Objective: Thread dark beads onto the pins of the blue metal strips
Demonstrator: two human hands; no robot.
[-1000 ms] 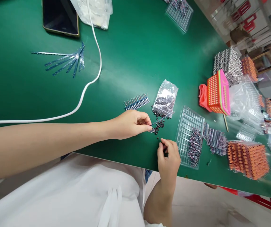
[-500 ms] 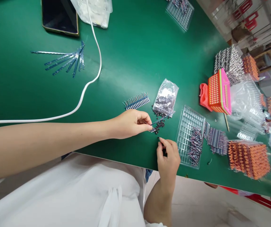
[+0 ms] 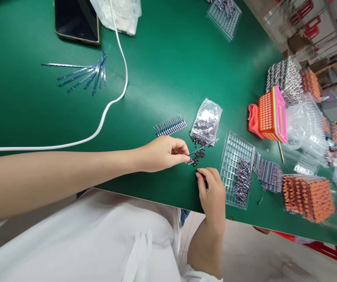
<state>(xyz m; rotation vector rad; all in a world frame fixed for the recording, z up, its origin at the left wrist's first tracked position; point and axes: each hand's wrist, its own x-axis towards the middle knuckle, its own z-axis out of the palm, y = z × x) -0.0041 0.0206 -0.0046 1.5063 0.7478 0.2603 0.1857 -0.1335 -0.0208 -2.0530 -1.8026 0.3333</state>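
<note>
My left hand (image 3: 164, 153) reaches in from the left and pinches one end of a thin blue strip (image 3: 200, 148), which lies over a small heap of black beads (image 3: 198, 156) on the green table (image 3: 168, 66). My right hand (image 3: 212, 192) comes up from the table's near edge. Its fingers are curled together just below the beads, and whatever they hold is too small to see. A clear bag of beads (image 3: 206, 121) lies just beyond the heap. A comb of blue strips (image 3: 170, 126) sits above my left hand.
A clear compartment tray (image 3: 236, 168) with dark parts lies right of my hands. Further right are stacks of orange parts (image 3: 308, 197), a pink and orange basket (image 3: 271, 114) and plastic bags. A white cable (image 3: 109, 105), fanned blue strips (image 3: 83, 74) and a phone (image 3: 76, 19) lie at left.
My right hand has moved up a little toward the bead heap and its fingers have closed further. My left hand has kept its pinch on the strip.
</note>
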